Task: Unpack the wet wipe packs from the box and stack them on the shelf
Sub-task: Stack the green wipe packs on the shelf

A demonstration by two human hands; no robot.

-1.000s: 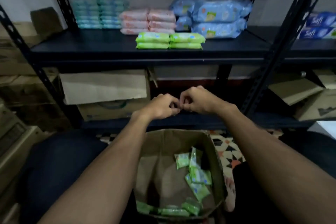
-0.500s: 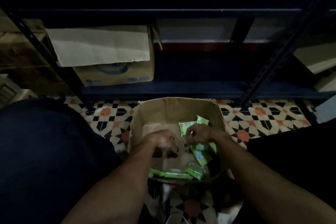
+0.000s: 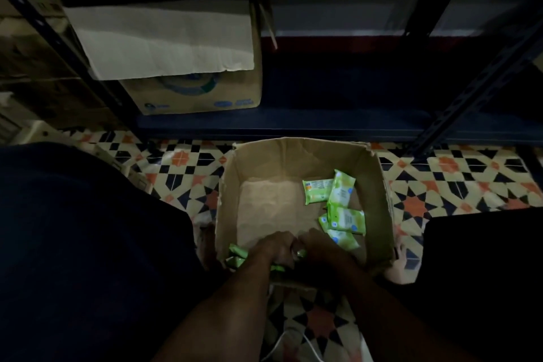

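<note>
Low by near box [image 3: 228,185] edge, left hand [image 3: 274,248], right hand [image 3: 320,247]; bare middle.

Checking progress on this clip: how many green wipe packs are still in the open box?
7, at least. Five wipe packs bunch near the right wall of the box; two show at its near left corner. The left hand and right hand may hide more.

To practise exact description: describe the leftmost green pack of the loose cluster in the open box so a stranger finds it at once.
Find the open cardboard box on the patterned floor. Loose green packs lie along its right side. The one meant lies flat at the cluster's far left, beside the bare box bottom, its right end under a slanted pack.
</note>
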